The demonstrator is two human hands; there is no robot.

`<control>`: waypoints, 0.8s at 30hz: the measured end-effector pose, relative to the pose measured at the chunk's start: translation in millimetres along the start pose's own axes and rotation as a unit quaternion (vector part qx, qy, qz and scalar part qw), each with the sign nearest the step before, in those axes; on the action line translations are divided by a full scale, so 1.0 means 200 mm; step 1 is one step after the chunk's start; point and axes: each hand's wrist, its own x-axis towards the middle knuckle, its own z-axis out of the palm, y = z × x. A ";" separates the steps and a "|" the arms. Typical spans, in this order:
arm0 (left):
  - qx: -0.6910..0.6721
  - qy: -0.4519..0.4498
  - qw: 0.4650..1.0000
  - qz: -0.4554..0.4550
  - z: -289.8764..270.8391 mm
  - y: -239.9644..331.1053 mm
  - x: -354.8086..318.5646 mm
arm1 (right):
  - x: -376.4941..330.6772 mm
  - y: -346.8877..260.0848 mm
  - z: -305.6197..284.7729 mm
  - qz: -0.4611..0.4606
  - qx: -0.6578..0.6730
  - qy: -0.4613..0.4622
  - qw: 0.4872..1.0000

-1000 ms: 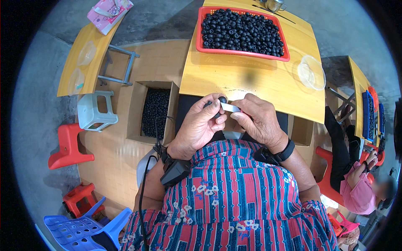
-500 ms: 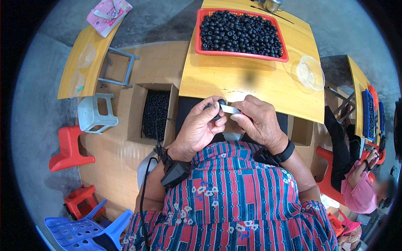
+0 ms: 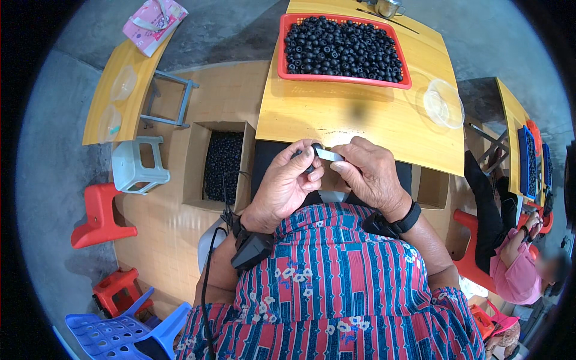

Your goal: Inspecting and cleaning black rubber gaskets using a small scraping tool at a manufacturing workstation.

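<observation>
My left hand point(image 3: 281, 185) is closed, pinching a small round black part point(image 3: 317, 146) between thumb and forefinger; a few more dark pieces point(image 3: 307, 162) sit among its curled fingers. In my right hand point(image 3: 373, 173), thumb and fingers grip a short, flat, pale blade point(image 3: 329, 155), whose handle is hidden by the fingers. The blade's tip meets the black part. Both hands are just off the near edge of the yellow table point(image 3: 312, 120), in front of my body. On that table a red basket point(image 3: 348, 80) holds a heap of similar black parts point(image 3: 342, 48), some showing a hole.
A clear plastic bowl point(image 3: 444, 105) stands at the table's right side, a metal cup point(image 3: 389, 8) at its far end. Left of my knees a cardboard box point(image 3: 191, 162) holds more black parts. Stools point(image 3: 141, 165) stand left; a co-worker in pink point(image 3: 516, 276) sits at right.
Both hands keep nearly the same place and grip. The blade has shifted very slightly against the black part; the view has moved a little.
</observation>
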 end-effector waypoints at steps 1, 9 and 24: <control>0.000 0.000 1.000 0.001 0.00 0.00 0.00 | 0.00 0.00 0.00 -0.002 0.002 0.002 1.000; 0.004 0.017 1.000 0.003 0.04 -0.01 0.01 | 0.01 -0.01 -0.02 -0.017 0.011 0.005 1.000; -0.048 -0.024 0.998 -0.017 0.02 -0.08 0.03 | -0.04 0.10 0.02 0.086 0.174 0.067 0.979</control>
